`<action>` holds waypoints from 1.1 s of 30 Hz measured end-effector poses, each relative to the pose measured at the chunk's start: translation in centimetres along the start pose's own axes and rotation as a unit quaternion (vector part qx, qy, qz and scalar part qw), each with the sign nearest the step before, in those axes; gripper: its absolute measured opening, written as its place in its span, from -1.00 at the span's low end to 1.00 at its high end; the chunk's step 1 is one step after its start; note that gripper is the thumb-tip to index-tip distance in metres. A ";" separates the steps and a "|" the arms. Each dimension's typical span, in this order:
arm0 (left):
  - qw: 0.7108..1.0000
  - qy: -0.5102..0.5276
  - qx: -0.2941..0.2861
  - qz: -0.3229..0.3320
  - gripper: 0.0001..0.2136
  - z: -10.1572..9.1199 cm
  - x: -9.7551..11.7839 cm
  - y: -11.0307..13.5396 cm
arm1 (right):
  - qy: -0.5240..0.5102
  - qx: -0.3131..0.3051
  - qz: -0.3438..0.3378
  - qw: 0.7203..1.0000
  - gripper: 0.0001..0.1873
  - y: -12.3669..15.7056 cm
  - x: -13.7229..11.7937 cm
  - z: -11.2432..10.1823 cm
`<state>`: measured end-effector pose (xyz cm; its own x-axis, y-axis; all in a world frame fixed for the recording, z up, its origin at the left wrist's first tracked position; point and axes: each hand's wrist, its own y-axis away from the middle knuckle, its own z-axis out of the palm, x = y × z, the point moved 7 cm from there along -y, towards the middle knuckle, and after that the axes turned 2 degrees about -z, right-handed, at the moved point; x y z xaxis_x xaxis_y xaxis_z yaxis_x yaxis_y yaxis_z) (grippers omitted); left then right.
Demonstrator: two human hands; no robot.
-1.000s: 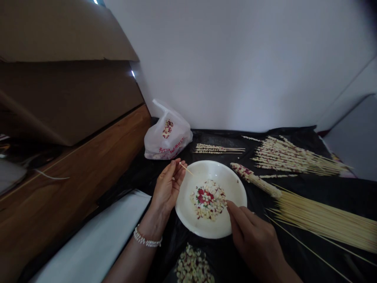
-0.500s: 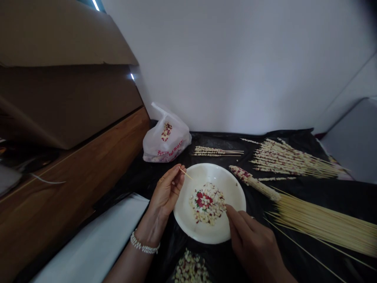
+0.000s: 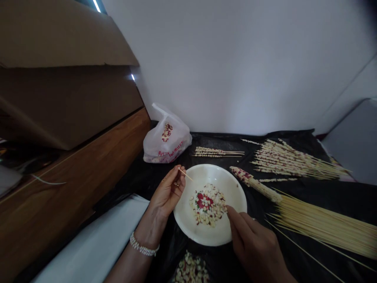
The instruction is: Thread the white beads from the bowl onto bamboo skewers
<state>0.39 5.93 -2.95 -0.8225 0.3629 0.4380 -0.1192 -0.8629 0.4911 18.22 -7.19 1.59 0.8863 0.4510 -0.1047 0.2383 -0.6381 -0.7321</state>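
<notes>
My left hand (image 3: 171, 188) is closed in a pinch on a thin bamboo skewer (image 3: 186, 174), whose bare end points over the bowl's left rim. The white bowl (image 3: 182, 220) has a red flower print at its bottom. Loose corn kernels (image 3: 216, 196), cream and dark red, lie around that print. At the bowl's right side is my right hand (image 3: 253, 239), with thumb and forefinger pressed together beside the kernels. Whatever sits between those fingertips is too small to make out.
Right of the bowl lies a partly stripped corn cob (image 3: 255, 184), near a bundle of bare skewers (image 3: 326, 220). Kernel-threaded skewers (image 3: 282, 159) are piled behind, with a smaller group (image 3: 210, 151) further left. A plastic bag (image 3: 167, 143) stands behind; more kernels (image 3: 191, 269) lie in front.
Both hands keep almost the same place and grip. The whole view has shifted very slightly.
</notes>
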 end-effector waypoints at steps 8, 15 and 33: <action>1.000 -0.003 -0.001 -0.011 -0.87 -0.1 -0.2 -0.1 | 0.000 0.007 0.003 1.000 -0.63 0.0 -0.1 -0.2; 0.999 -0.040 -0.001 -0.005 -0.87 0.0 -0.5 0.2 | -0.004 0.002 0.000 1.000 -0.65 0.0 -0.1 -0.1; 0.976 -0.201 -0.067 -0.044 -0.92 0.5 -4.7 1.1 | -0.002 0.005 0.008 1.000 -0.66 0.2 0.4 0.0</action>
<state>4.35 3.42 -4.09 -0.5243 0.5232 0.6719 -0.2731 -0.8506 0.4493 18.60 -7.13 1.44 0.8888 0.4425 -0.1192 0.2198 -0.6398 -0.7365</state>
